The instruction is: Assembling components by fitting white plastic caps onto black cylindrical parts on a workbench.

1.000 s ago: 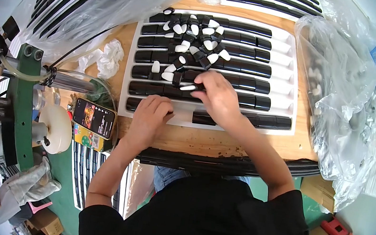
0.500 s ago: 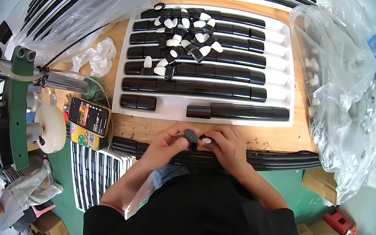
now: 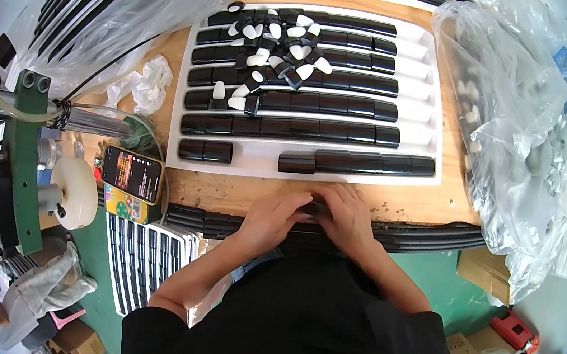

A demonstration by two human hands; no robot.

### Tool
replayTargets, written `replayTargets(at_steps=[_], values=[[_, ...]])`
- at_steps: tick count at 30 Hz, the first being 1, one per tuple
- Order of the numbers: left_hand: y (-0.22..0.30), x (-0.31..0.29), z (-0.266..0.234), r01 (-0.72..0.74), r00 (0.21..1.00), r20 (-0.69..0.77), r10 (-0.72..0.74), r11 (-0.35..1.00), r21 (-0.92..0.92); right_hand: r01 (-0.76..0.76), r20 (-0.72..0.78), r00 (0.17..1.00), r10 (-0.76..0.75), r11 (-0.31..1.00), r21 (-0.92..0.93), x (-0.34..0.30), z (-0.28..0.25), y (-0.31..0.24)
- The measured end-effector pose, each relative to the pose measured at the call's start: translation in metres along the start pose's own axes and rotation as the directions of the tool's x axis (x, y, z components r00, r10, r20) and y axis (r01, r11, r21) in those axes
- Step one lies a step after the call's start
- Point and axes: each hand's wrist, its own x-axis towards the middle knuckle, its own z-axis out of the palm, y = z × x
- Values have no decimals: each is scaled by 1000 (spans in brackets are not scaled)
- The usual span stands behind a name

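Observation:
My left hand (image 3: 272,217) and my right hand (image 3: 347,221) meet just off the front edge of the wooden table. Between them they grip a small glossy black piece (image 3: 316,209), its lower part covered by the fingers. No white tip shows on it from here. Beyond my hands lies a white slotted tray (image 3: 253,164) with rows of black cylindrical pieces (image 3: 290,126). A loose heap of small black parts with white oval tips (image 3: 304,71) rests across its far left rows. The nearest row has a gap in its middle.
To the left, a phone (image 3: 132,174) leans on a yellow box beside a green-framed machine (image 3: 29,156) with a white roller. Clear plastic bags (image 3: 520,145) bulge at the right. Long black strips (image 3: 419,239) run along the table's front edge. Crumpled tissue (image 3: 153,85) lies left of the tray.
My hands have come together. The oval-topped black piece in my left hand and the white-tipped black part in my right are now joined or pressed close, mostly hidden by fingers.

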Motion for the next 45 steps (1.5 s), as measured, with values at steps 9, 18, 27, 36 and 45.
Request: replayTargets(at_steps=[9,18,27,36,45], values=[[1,-1,-1,54,999,-6,-54,999,-6,-75,49,997,66,974,213,-7,-8,1],[-7,2,1,-156,987,-8,158,985,79,26,85,996,-37,991,132,-5,-10,7],[-4,3,0,-68,996,63,61,992,109,196,60,977,-205,973,122,5,-7,20],[-3,-3,-5,-63,996,66,60,996,56,262,150,949,-276,959,103,17,-20,14],[-2,5,-45,265,721,-390,-573,747,-610,471,-29,876,-481,866,-167,79,0,-8]])
